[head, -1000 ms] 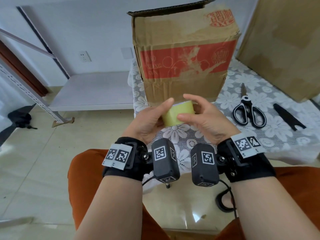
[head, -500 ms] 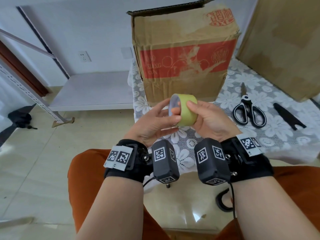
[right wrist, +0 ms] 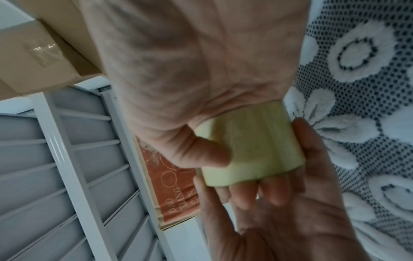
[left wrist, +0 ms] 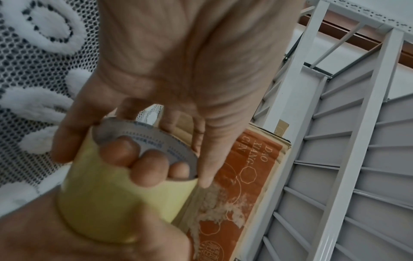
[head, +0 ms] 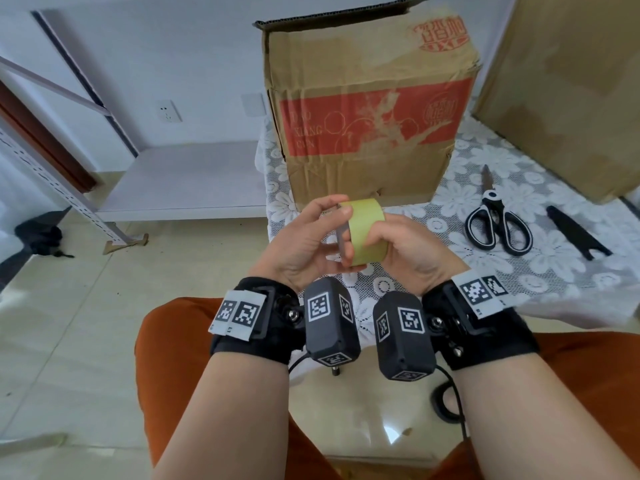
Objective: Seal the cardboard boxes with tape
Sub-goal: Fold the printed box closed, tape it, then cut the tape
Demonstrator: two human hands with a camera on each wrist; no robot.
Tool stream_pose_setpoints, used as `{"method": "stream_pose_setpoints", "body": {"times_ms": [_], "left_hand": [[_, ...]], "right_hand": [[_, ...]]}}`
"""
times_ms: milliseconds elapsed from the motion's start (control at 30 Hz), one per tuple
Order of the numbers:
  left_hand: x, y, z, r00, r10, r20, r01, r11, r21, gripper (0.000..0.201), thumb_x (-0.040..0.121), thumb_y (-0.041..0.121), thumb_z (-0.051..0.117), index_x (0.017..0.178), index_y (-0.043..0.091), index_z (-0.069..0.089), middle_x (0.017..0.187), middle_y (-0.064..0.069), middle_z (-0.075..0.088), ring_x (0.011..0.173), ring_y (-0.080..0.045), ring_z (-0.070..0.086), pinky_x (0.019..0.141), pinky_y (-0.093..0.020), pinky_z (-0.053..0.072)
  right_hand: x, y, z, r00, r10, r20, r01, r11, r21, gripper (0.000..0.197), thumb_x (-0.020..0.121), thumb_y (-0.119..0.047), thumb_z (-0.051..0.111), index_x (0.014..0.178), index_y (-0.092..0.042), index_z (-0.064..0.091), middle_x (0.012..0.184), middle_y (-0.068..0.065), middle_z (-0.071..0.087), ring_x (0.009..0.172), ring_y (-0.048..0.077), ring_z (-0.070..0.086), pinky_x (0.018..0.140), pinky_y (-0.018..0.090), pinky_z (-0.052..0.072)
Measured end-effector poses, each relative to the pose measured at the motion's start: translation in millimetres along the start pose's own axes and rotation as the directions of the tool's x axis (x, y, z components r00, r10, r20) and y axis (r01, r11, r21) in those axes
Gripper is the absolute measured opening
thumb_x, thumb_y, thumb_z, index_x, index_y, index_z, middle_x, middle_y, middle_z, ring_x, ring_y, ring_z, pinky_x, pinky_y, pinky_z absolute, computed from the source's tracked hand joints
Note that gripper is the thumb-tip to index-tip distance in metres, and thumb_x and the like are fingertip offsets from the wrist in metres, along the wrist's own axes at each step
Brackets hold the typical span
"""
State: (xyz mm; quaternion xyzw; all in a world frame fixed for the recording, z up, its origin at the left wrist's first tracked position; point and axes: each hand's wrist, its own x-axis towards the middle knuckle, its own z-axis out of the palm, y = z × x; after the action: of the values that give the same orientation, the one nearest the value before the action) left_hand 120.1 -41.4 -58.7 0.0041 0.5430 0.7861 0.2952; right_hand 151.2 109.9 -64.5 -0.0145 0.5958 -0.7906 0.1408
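Pale yellow roll of packing tape [head: 363,233], gripped between left hand [head: 304,247] and right hand [head: 407,245] above counter under white floral lace cloth [head: 554,271]. Brown cardboard box with red printed band [head: 367,109], top flap raised, upright behind. Black-handled scissors [head: 495,220] and flat black tool [head: 575,233] to the right.

On the red band of the cardboard box [head: 367,109] in front of me I can read "DAO XIANG CUN" in pale letters, stacked in three lines at the band's left end. My wrist views show the same words [left wrist: 254,151] running sideways. A round red seal with Chinese characters [head: 441,32] is printed on the box near its top right corner, and a smaller pale one [head: 440,110] sits at the right end of the band; I cannot read either. The tape roll's [left wrist: 116,203] grey core carries small blue print [left wrist: 156,139], too blurred to make out. The wrist cameras [head: 329,322] wear black-and-white square code markers [head: 318,306].
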Motion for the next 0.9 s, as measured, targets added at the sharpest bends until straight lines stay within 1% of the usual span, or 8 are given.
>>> {"method": "stream_pose_setpoints", "body": {"times_ms": [67, 133, 200, 300, 367, 567, 767, 900], "left_hand": [[-0.3, 0.2, 0.4, 1.0, 0.017, 0.01, -0.017, 1.0, 0.018, 0.034, 0.075, 0.02, 0.071, 0.109, 0.02, 0.062, 0.107, -0.007, 0.059, 0.082, -0.032, 0.058, 0.08, -0.064, 0.053], [-0.8, 0.3, -0.6, 0.999, 0.033, 0.031, -0.034, 0.999, 0.038, 0.039, 0.073, 0.017, 0.072, 0.111, 0.019, 0.061, 0.101, -0.005, 0.061, 0.072, -0.027, 0.058, 0.075, -0.056, 0.057], [-1.0, 0.4, -0.6, 0.999, 0.043, 0.026, -0.044, 0.997, 0.056, 0.042, 0.072, 0.014, 0.073, 0.112, 0.018, 0.061, 0.093, -0.007, 0.06, 0.063, -0.024, 0.057, 0.064, -0.042, 0.057], [0.5, 1.4, 0.5, 0.999, 0.028, -0.031, -0.027, 0.999, 0.025, 0.031, 0.071, 0.018, 0.074, 0.101, 0.02, 0.066, 0.089, -0.008, 0.061, 0.068, -0.024, 0.057, 0.058, -0.037, 0.054], [1.8, 1.4, 1.0, 0.998, 0.009, -0.063, -0.01, 1.0, -0.005, 0.022, 0.072, 0.021, 0.074, 0.092, 0.021, 0.066, 0.085, -0.008, 0.059, 0.061, -0.022, 0.055, 0.052, -0.033, 0.052], [1.0, 1.4, -0.2, 0.996, 0.003, -0.085, -0.003, 1.0, 0.002, 0.022, 0.073, 0.024, 0.074, 0.093, 0.022, 0.065, 0.08, -0.006, 0.059, 0.056, -0.02, 0.055, 0.053, -0.032, 0.051], [-0.3, 0.3, 1.7, 0.992, -0.035, -0.122, 0.036, 0.999, 0.001, 0.029, 0.083, 0.024, 0.072, 0.108, 0.013, 0.062, 0.1, -0.016, 0.06, 0.07, -0.021, 0.059, 0.052, -0.028, 0.051], [-1.3, 1.0, 2.3, 0.988, -0.085, -0.131, 0.079, 0.996, -0.05, 0.027, 0.083, 0.024, 0.072, 0.103, 0.011, 0.061, 0.087, -0.015, 0.062, 0.06, -0.022, 0.056, 0.051, -0.028, 0.052]], "right_hand": [[-0.6, 0.3, 0.1, 1.0, 0.019, -0.02, -0.017, 0.998, 0.056, 0.02, 0.083, -0.009, 0.045, 0.093, 0.002, 0.059, 0.073, 0.012, 0.063, 0.069, 0.026, 0.056, 0.071, 0.041, 0.042], [-1.0, 0.2, -0.2, 0.999, 0.03, -0.019, -0.028, 0.996, 0.084, 0.021, 0.087, -0.007, 0.039, 0.095, 0.003, 0.056, 0.071, 0.012, 0.063, 0.067, 0.025, 0.056, 0.07, 0.039, 0.045], [-2.2, -1.2, -0.2, 1.0, 0.02, 0.004, -0.02, 0.998, 0.057, 0.021, 0.084, 0.002, 0.037, 0.09, 0.004, 0.057, 0.07, 0.012, 0.061, 0.068, 0.026, 0.055, 0.071, 0.04, 0.045], [-1.8, -1.0, -1.0, 1.0, 0.013, -0.002, -0.013, 1.0, -0.009, 0.028, 0.074, 0.019, 0.037, 0.084, 0.004, 0.059, 0.069, 0.011, 0.061, 0.071, 0.025, 0.058, 0.074, 0.04, 0.05], [-0.9, 1.6, -2.6, 1.0, 0.007, 0.012, -0.007, 0.999, -0.041, 0.032, 0.071, 0.022, 0.039, 0.086, 0.003, 0.06, 0.072, 0.01, 0.063, 0.074, 0.023, 0.06, 0.078, 0.04, 0.052], [1.0, 4.5, -1.9, 1.0, 0.016, -0.024, -0.014, 0.994, 0.11, 0.026, 0.084, 0.001, 0.04, 0.104, 0.007, 0.056, 0.083, 0.015, 0.063, 0.077, 0.024, 0.057, 0.078, 0.043, 0.044], [0.1, 0.6, -0.9, 0.999, 0.004, -0.047, -0.002, 0.998, 0.06, 0.033, 0.071, 0.014, 0.034, 0.088, 0.006, 0.061, 0.082, 0.015, 0.061, 0.079, 0.026, 0.056, 0.072, 0.038, 0.045], [1.0, 1.4, -0.9, 0.999, 0.019, -0.04, -0.013, 0.989, 0.149, 0.029, 0.083, 0.003, 0.032, 0.101, 0.007, 0.054, 0.079, 0.014, 0.062, 0.075, 0.025, 0.056, 0.07, 0.04, 0.044]]}}
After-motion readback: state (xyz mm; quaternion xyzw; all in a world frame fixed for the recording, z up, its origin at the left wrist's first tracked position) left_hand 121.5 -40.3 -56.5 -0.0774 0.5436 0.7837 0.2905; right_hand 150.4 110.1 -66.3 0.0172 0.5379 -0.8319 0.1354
